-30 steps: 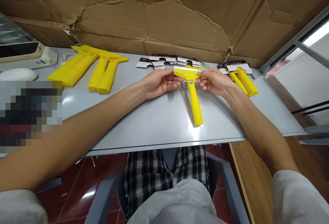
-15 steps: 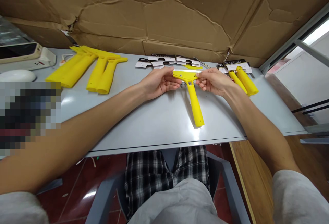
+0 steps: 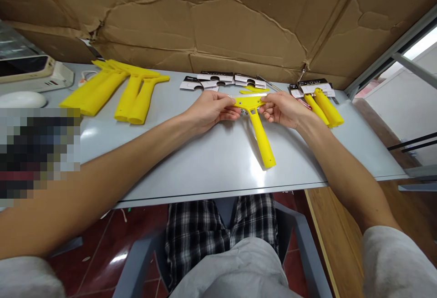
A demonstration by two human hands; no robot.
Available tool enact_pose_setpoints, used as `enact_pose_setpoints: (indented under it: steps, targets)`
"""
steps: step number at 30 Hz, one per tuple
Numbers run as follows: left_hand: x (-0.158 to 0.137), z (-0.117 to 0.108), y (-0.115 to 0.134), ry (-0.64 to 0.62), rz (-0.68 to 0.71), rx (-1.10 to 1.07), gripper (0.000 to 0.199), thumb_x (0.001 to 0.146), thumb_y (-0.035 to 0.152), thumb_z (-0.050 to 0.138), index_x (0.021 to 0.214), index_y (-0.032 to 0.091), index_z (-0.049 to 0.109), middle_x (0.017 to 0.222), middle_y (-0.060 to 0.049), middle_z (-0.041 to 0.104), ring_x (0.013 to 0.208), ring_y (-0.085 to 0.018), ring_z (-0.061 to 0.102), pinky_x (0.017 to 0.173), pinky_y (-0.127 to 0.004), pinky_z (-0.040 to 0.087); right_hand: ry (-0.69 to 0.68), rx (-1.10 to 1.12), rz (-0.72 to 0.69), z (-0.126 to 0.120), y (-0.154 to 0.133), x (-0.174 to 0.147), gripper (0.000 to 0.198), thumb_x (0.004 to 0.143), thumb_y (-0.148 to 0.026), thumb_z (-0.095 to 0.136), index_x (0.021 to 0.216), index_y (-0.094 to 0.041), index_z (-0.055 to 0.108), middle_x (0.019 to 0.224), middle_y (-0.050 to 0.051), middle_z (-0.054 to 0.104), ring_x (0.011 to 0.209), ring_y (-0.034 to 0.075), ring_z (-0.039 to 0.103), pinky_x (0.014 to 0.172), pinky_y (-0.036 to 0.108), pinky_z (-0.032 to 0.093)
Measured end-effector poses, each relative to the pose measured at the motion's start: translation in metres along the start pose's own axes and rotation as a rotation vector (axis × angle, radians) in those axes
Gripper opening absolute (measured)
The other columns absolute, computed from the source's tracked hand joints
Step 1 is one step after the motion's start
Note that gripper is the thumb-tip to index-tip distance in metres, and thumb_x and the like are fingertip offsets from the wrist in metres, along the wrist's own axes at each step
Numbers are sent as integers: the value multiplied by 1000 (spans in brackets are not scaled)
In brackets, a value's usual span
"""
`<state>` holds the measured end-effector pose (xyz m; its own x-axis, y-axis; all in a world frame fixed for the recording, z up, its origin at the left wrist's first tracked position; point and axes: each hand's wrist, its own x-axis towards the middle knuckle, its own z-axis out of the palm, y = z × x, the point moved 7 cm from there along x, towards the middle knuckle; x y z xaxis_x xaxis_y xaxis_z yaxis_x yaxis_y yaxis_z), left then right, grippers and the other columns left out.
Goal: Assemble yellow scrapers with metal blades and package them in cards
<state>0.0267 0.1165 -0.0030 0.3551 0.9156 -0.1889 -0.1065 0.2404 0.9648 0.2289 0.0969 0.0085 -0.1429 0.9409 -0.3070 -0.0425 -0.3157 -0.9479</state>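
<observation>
Right at centre frame, the left hand (image 3: 212, 112) and right hand (image 3: 282, 109) have fingers clamped on a yellow, T-shaped plastic tool (image 3: 262, 139), gripping opposite ends.

Creased brown cardboard (image 3: 239, 24) stands as a backdrop along the rear of a pale gray tabletop (image 3: 191, 166). At far left, a dark-screened smartphone (image 3: 22, 68) rests on a white slotted box (image 3: 61, 77), with a smooth, rounded white object (image 3: 22, 100) just in front and a pale cable (image 3: 88, 77) beside the box; clear plastic wrap (image 3: 13, 38) sits behind. A gray metal frame (image 3: 416, 74) rises at right. Below, a gray plastic chair (image 3: 303, 243) stands over glossy red floor tiles (image 3: 102, 248), with a wood-grain surface (image 3: 344, 229) to its right.
</observation>
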Motion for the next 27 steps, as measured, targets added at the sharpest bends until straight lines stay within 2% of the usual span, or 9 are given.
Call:
enact_pose_setpoints:
  steps: [4,10,12,14,16,18,21,23,27]
  targets:
    - [-5,-1,13,13,25,112,28,103,4,63,77,8,74,76,-16,80,59,-13,73,63,-22,63,-19,-15,22,2,2,-1,5,101,-16,66,97,-13,66,75,9,75,52,10,62,45,19,51]
    - [-7,-5,27,35,63,219,25,100,3,61,78,11,70,74,-14,77,59,-14,72,61,-25,62,-64,-8,21,12,3,-5,13,99,-9,66,87,-14,64,75,9,75,54,9,61,48,17,53]
    - [-6,-6,25,70,76,206,17,101,6,63,86,13,69,76,-12,77,63,-15,74,63,-25,63,-45,8,8,14,3,-6,15,99,-7,64,86,-14,63,74,9,74,54,8,61,48,17,53]
    - [-8,-6,21,115,81,181,4,102,12,68,105,15,67,83,-10,79,67,-16,76,68,-27,65,-13,28,7,14,2,-6,16,100,-6,62,86,-14,63,73,8,73,53,8,60,48,16,53]
    - [-14,-2,17,139,83,177,34,100,19,77,130,20,60,95,-8,81,70,-18,78,72,-32,68,20,60,-1,15,2,-6,15,101,-6,61,89,-14,63,72,7,72,53,8,61,50,16,54]
    - [-22,5,16,118,98,221,69,91,20,88,149,26,50,110,-7,80,73,-18,79,74,-35,68,43,101,-18,17,2,-6,12,101,-6,61,92,-15,63,74,6,73,56,8,63,53,15,55]
    - [-33,11,17,73,125,323,105,75,12,98,163,32,43,124,-9,75,74,-16,77,73,-31,65,58,145,-29,18,4,-5,10,100,-7,63,94,-16,62,77,6,74,58,9,65,54,17,57]
    - [-35,10,21,59,159,385,109,73,9,95,168,31,44,129,-10,74,74,-15,76,73,-29,62,42,146,-19,21,7,-5,10,98,-8,64,92,-16,62,76,6,73,56,9,62,52,17,55]
    - [-33,7,29,49,305,699,89,80,14,81,166,23,57,136,-14,74,83,-19,74,89,-37,61,-38,109,-6,28,13,-6,10,94,-8,64,88,-16,62,76,7,73,54,9,61,50,19,54]
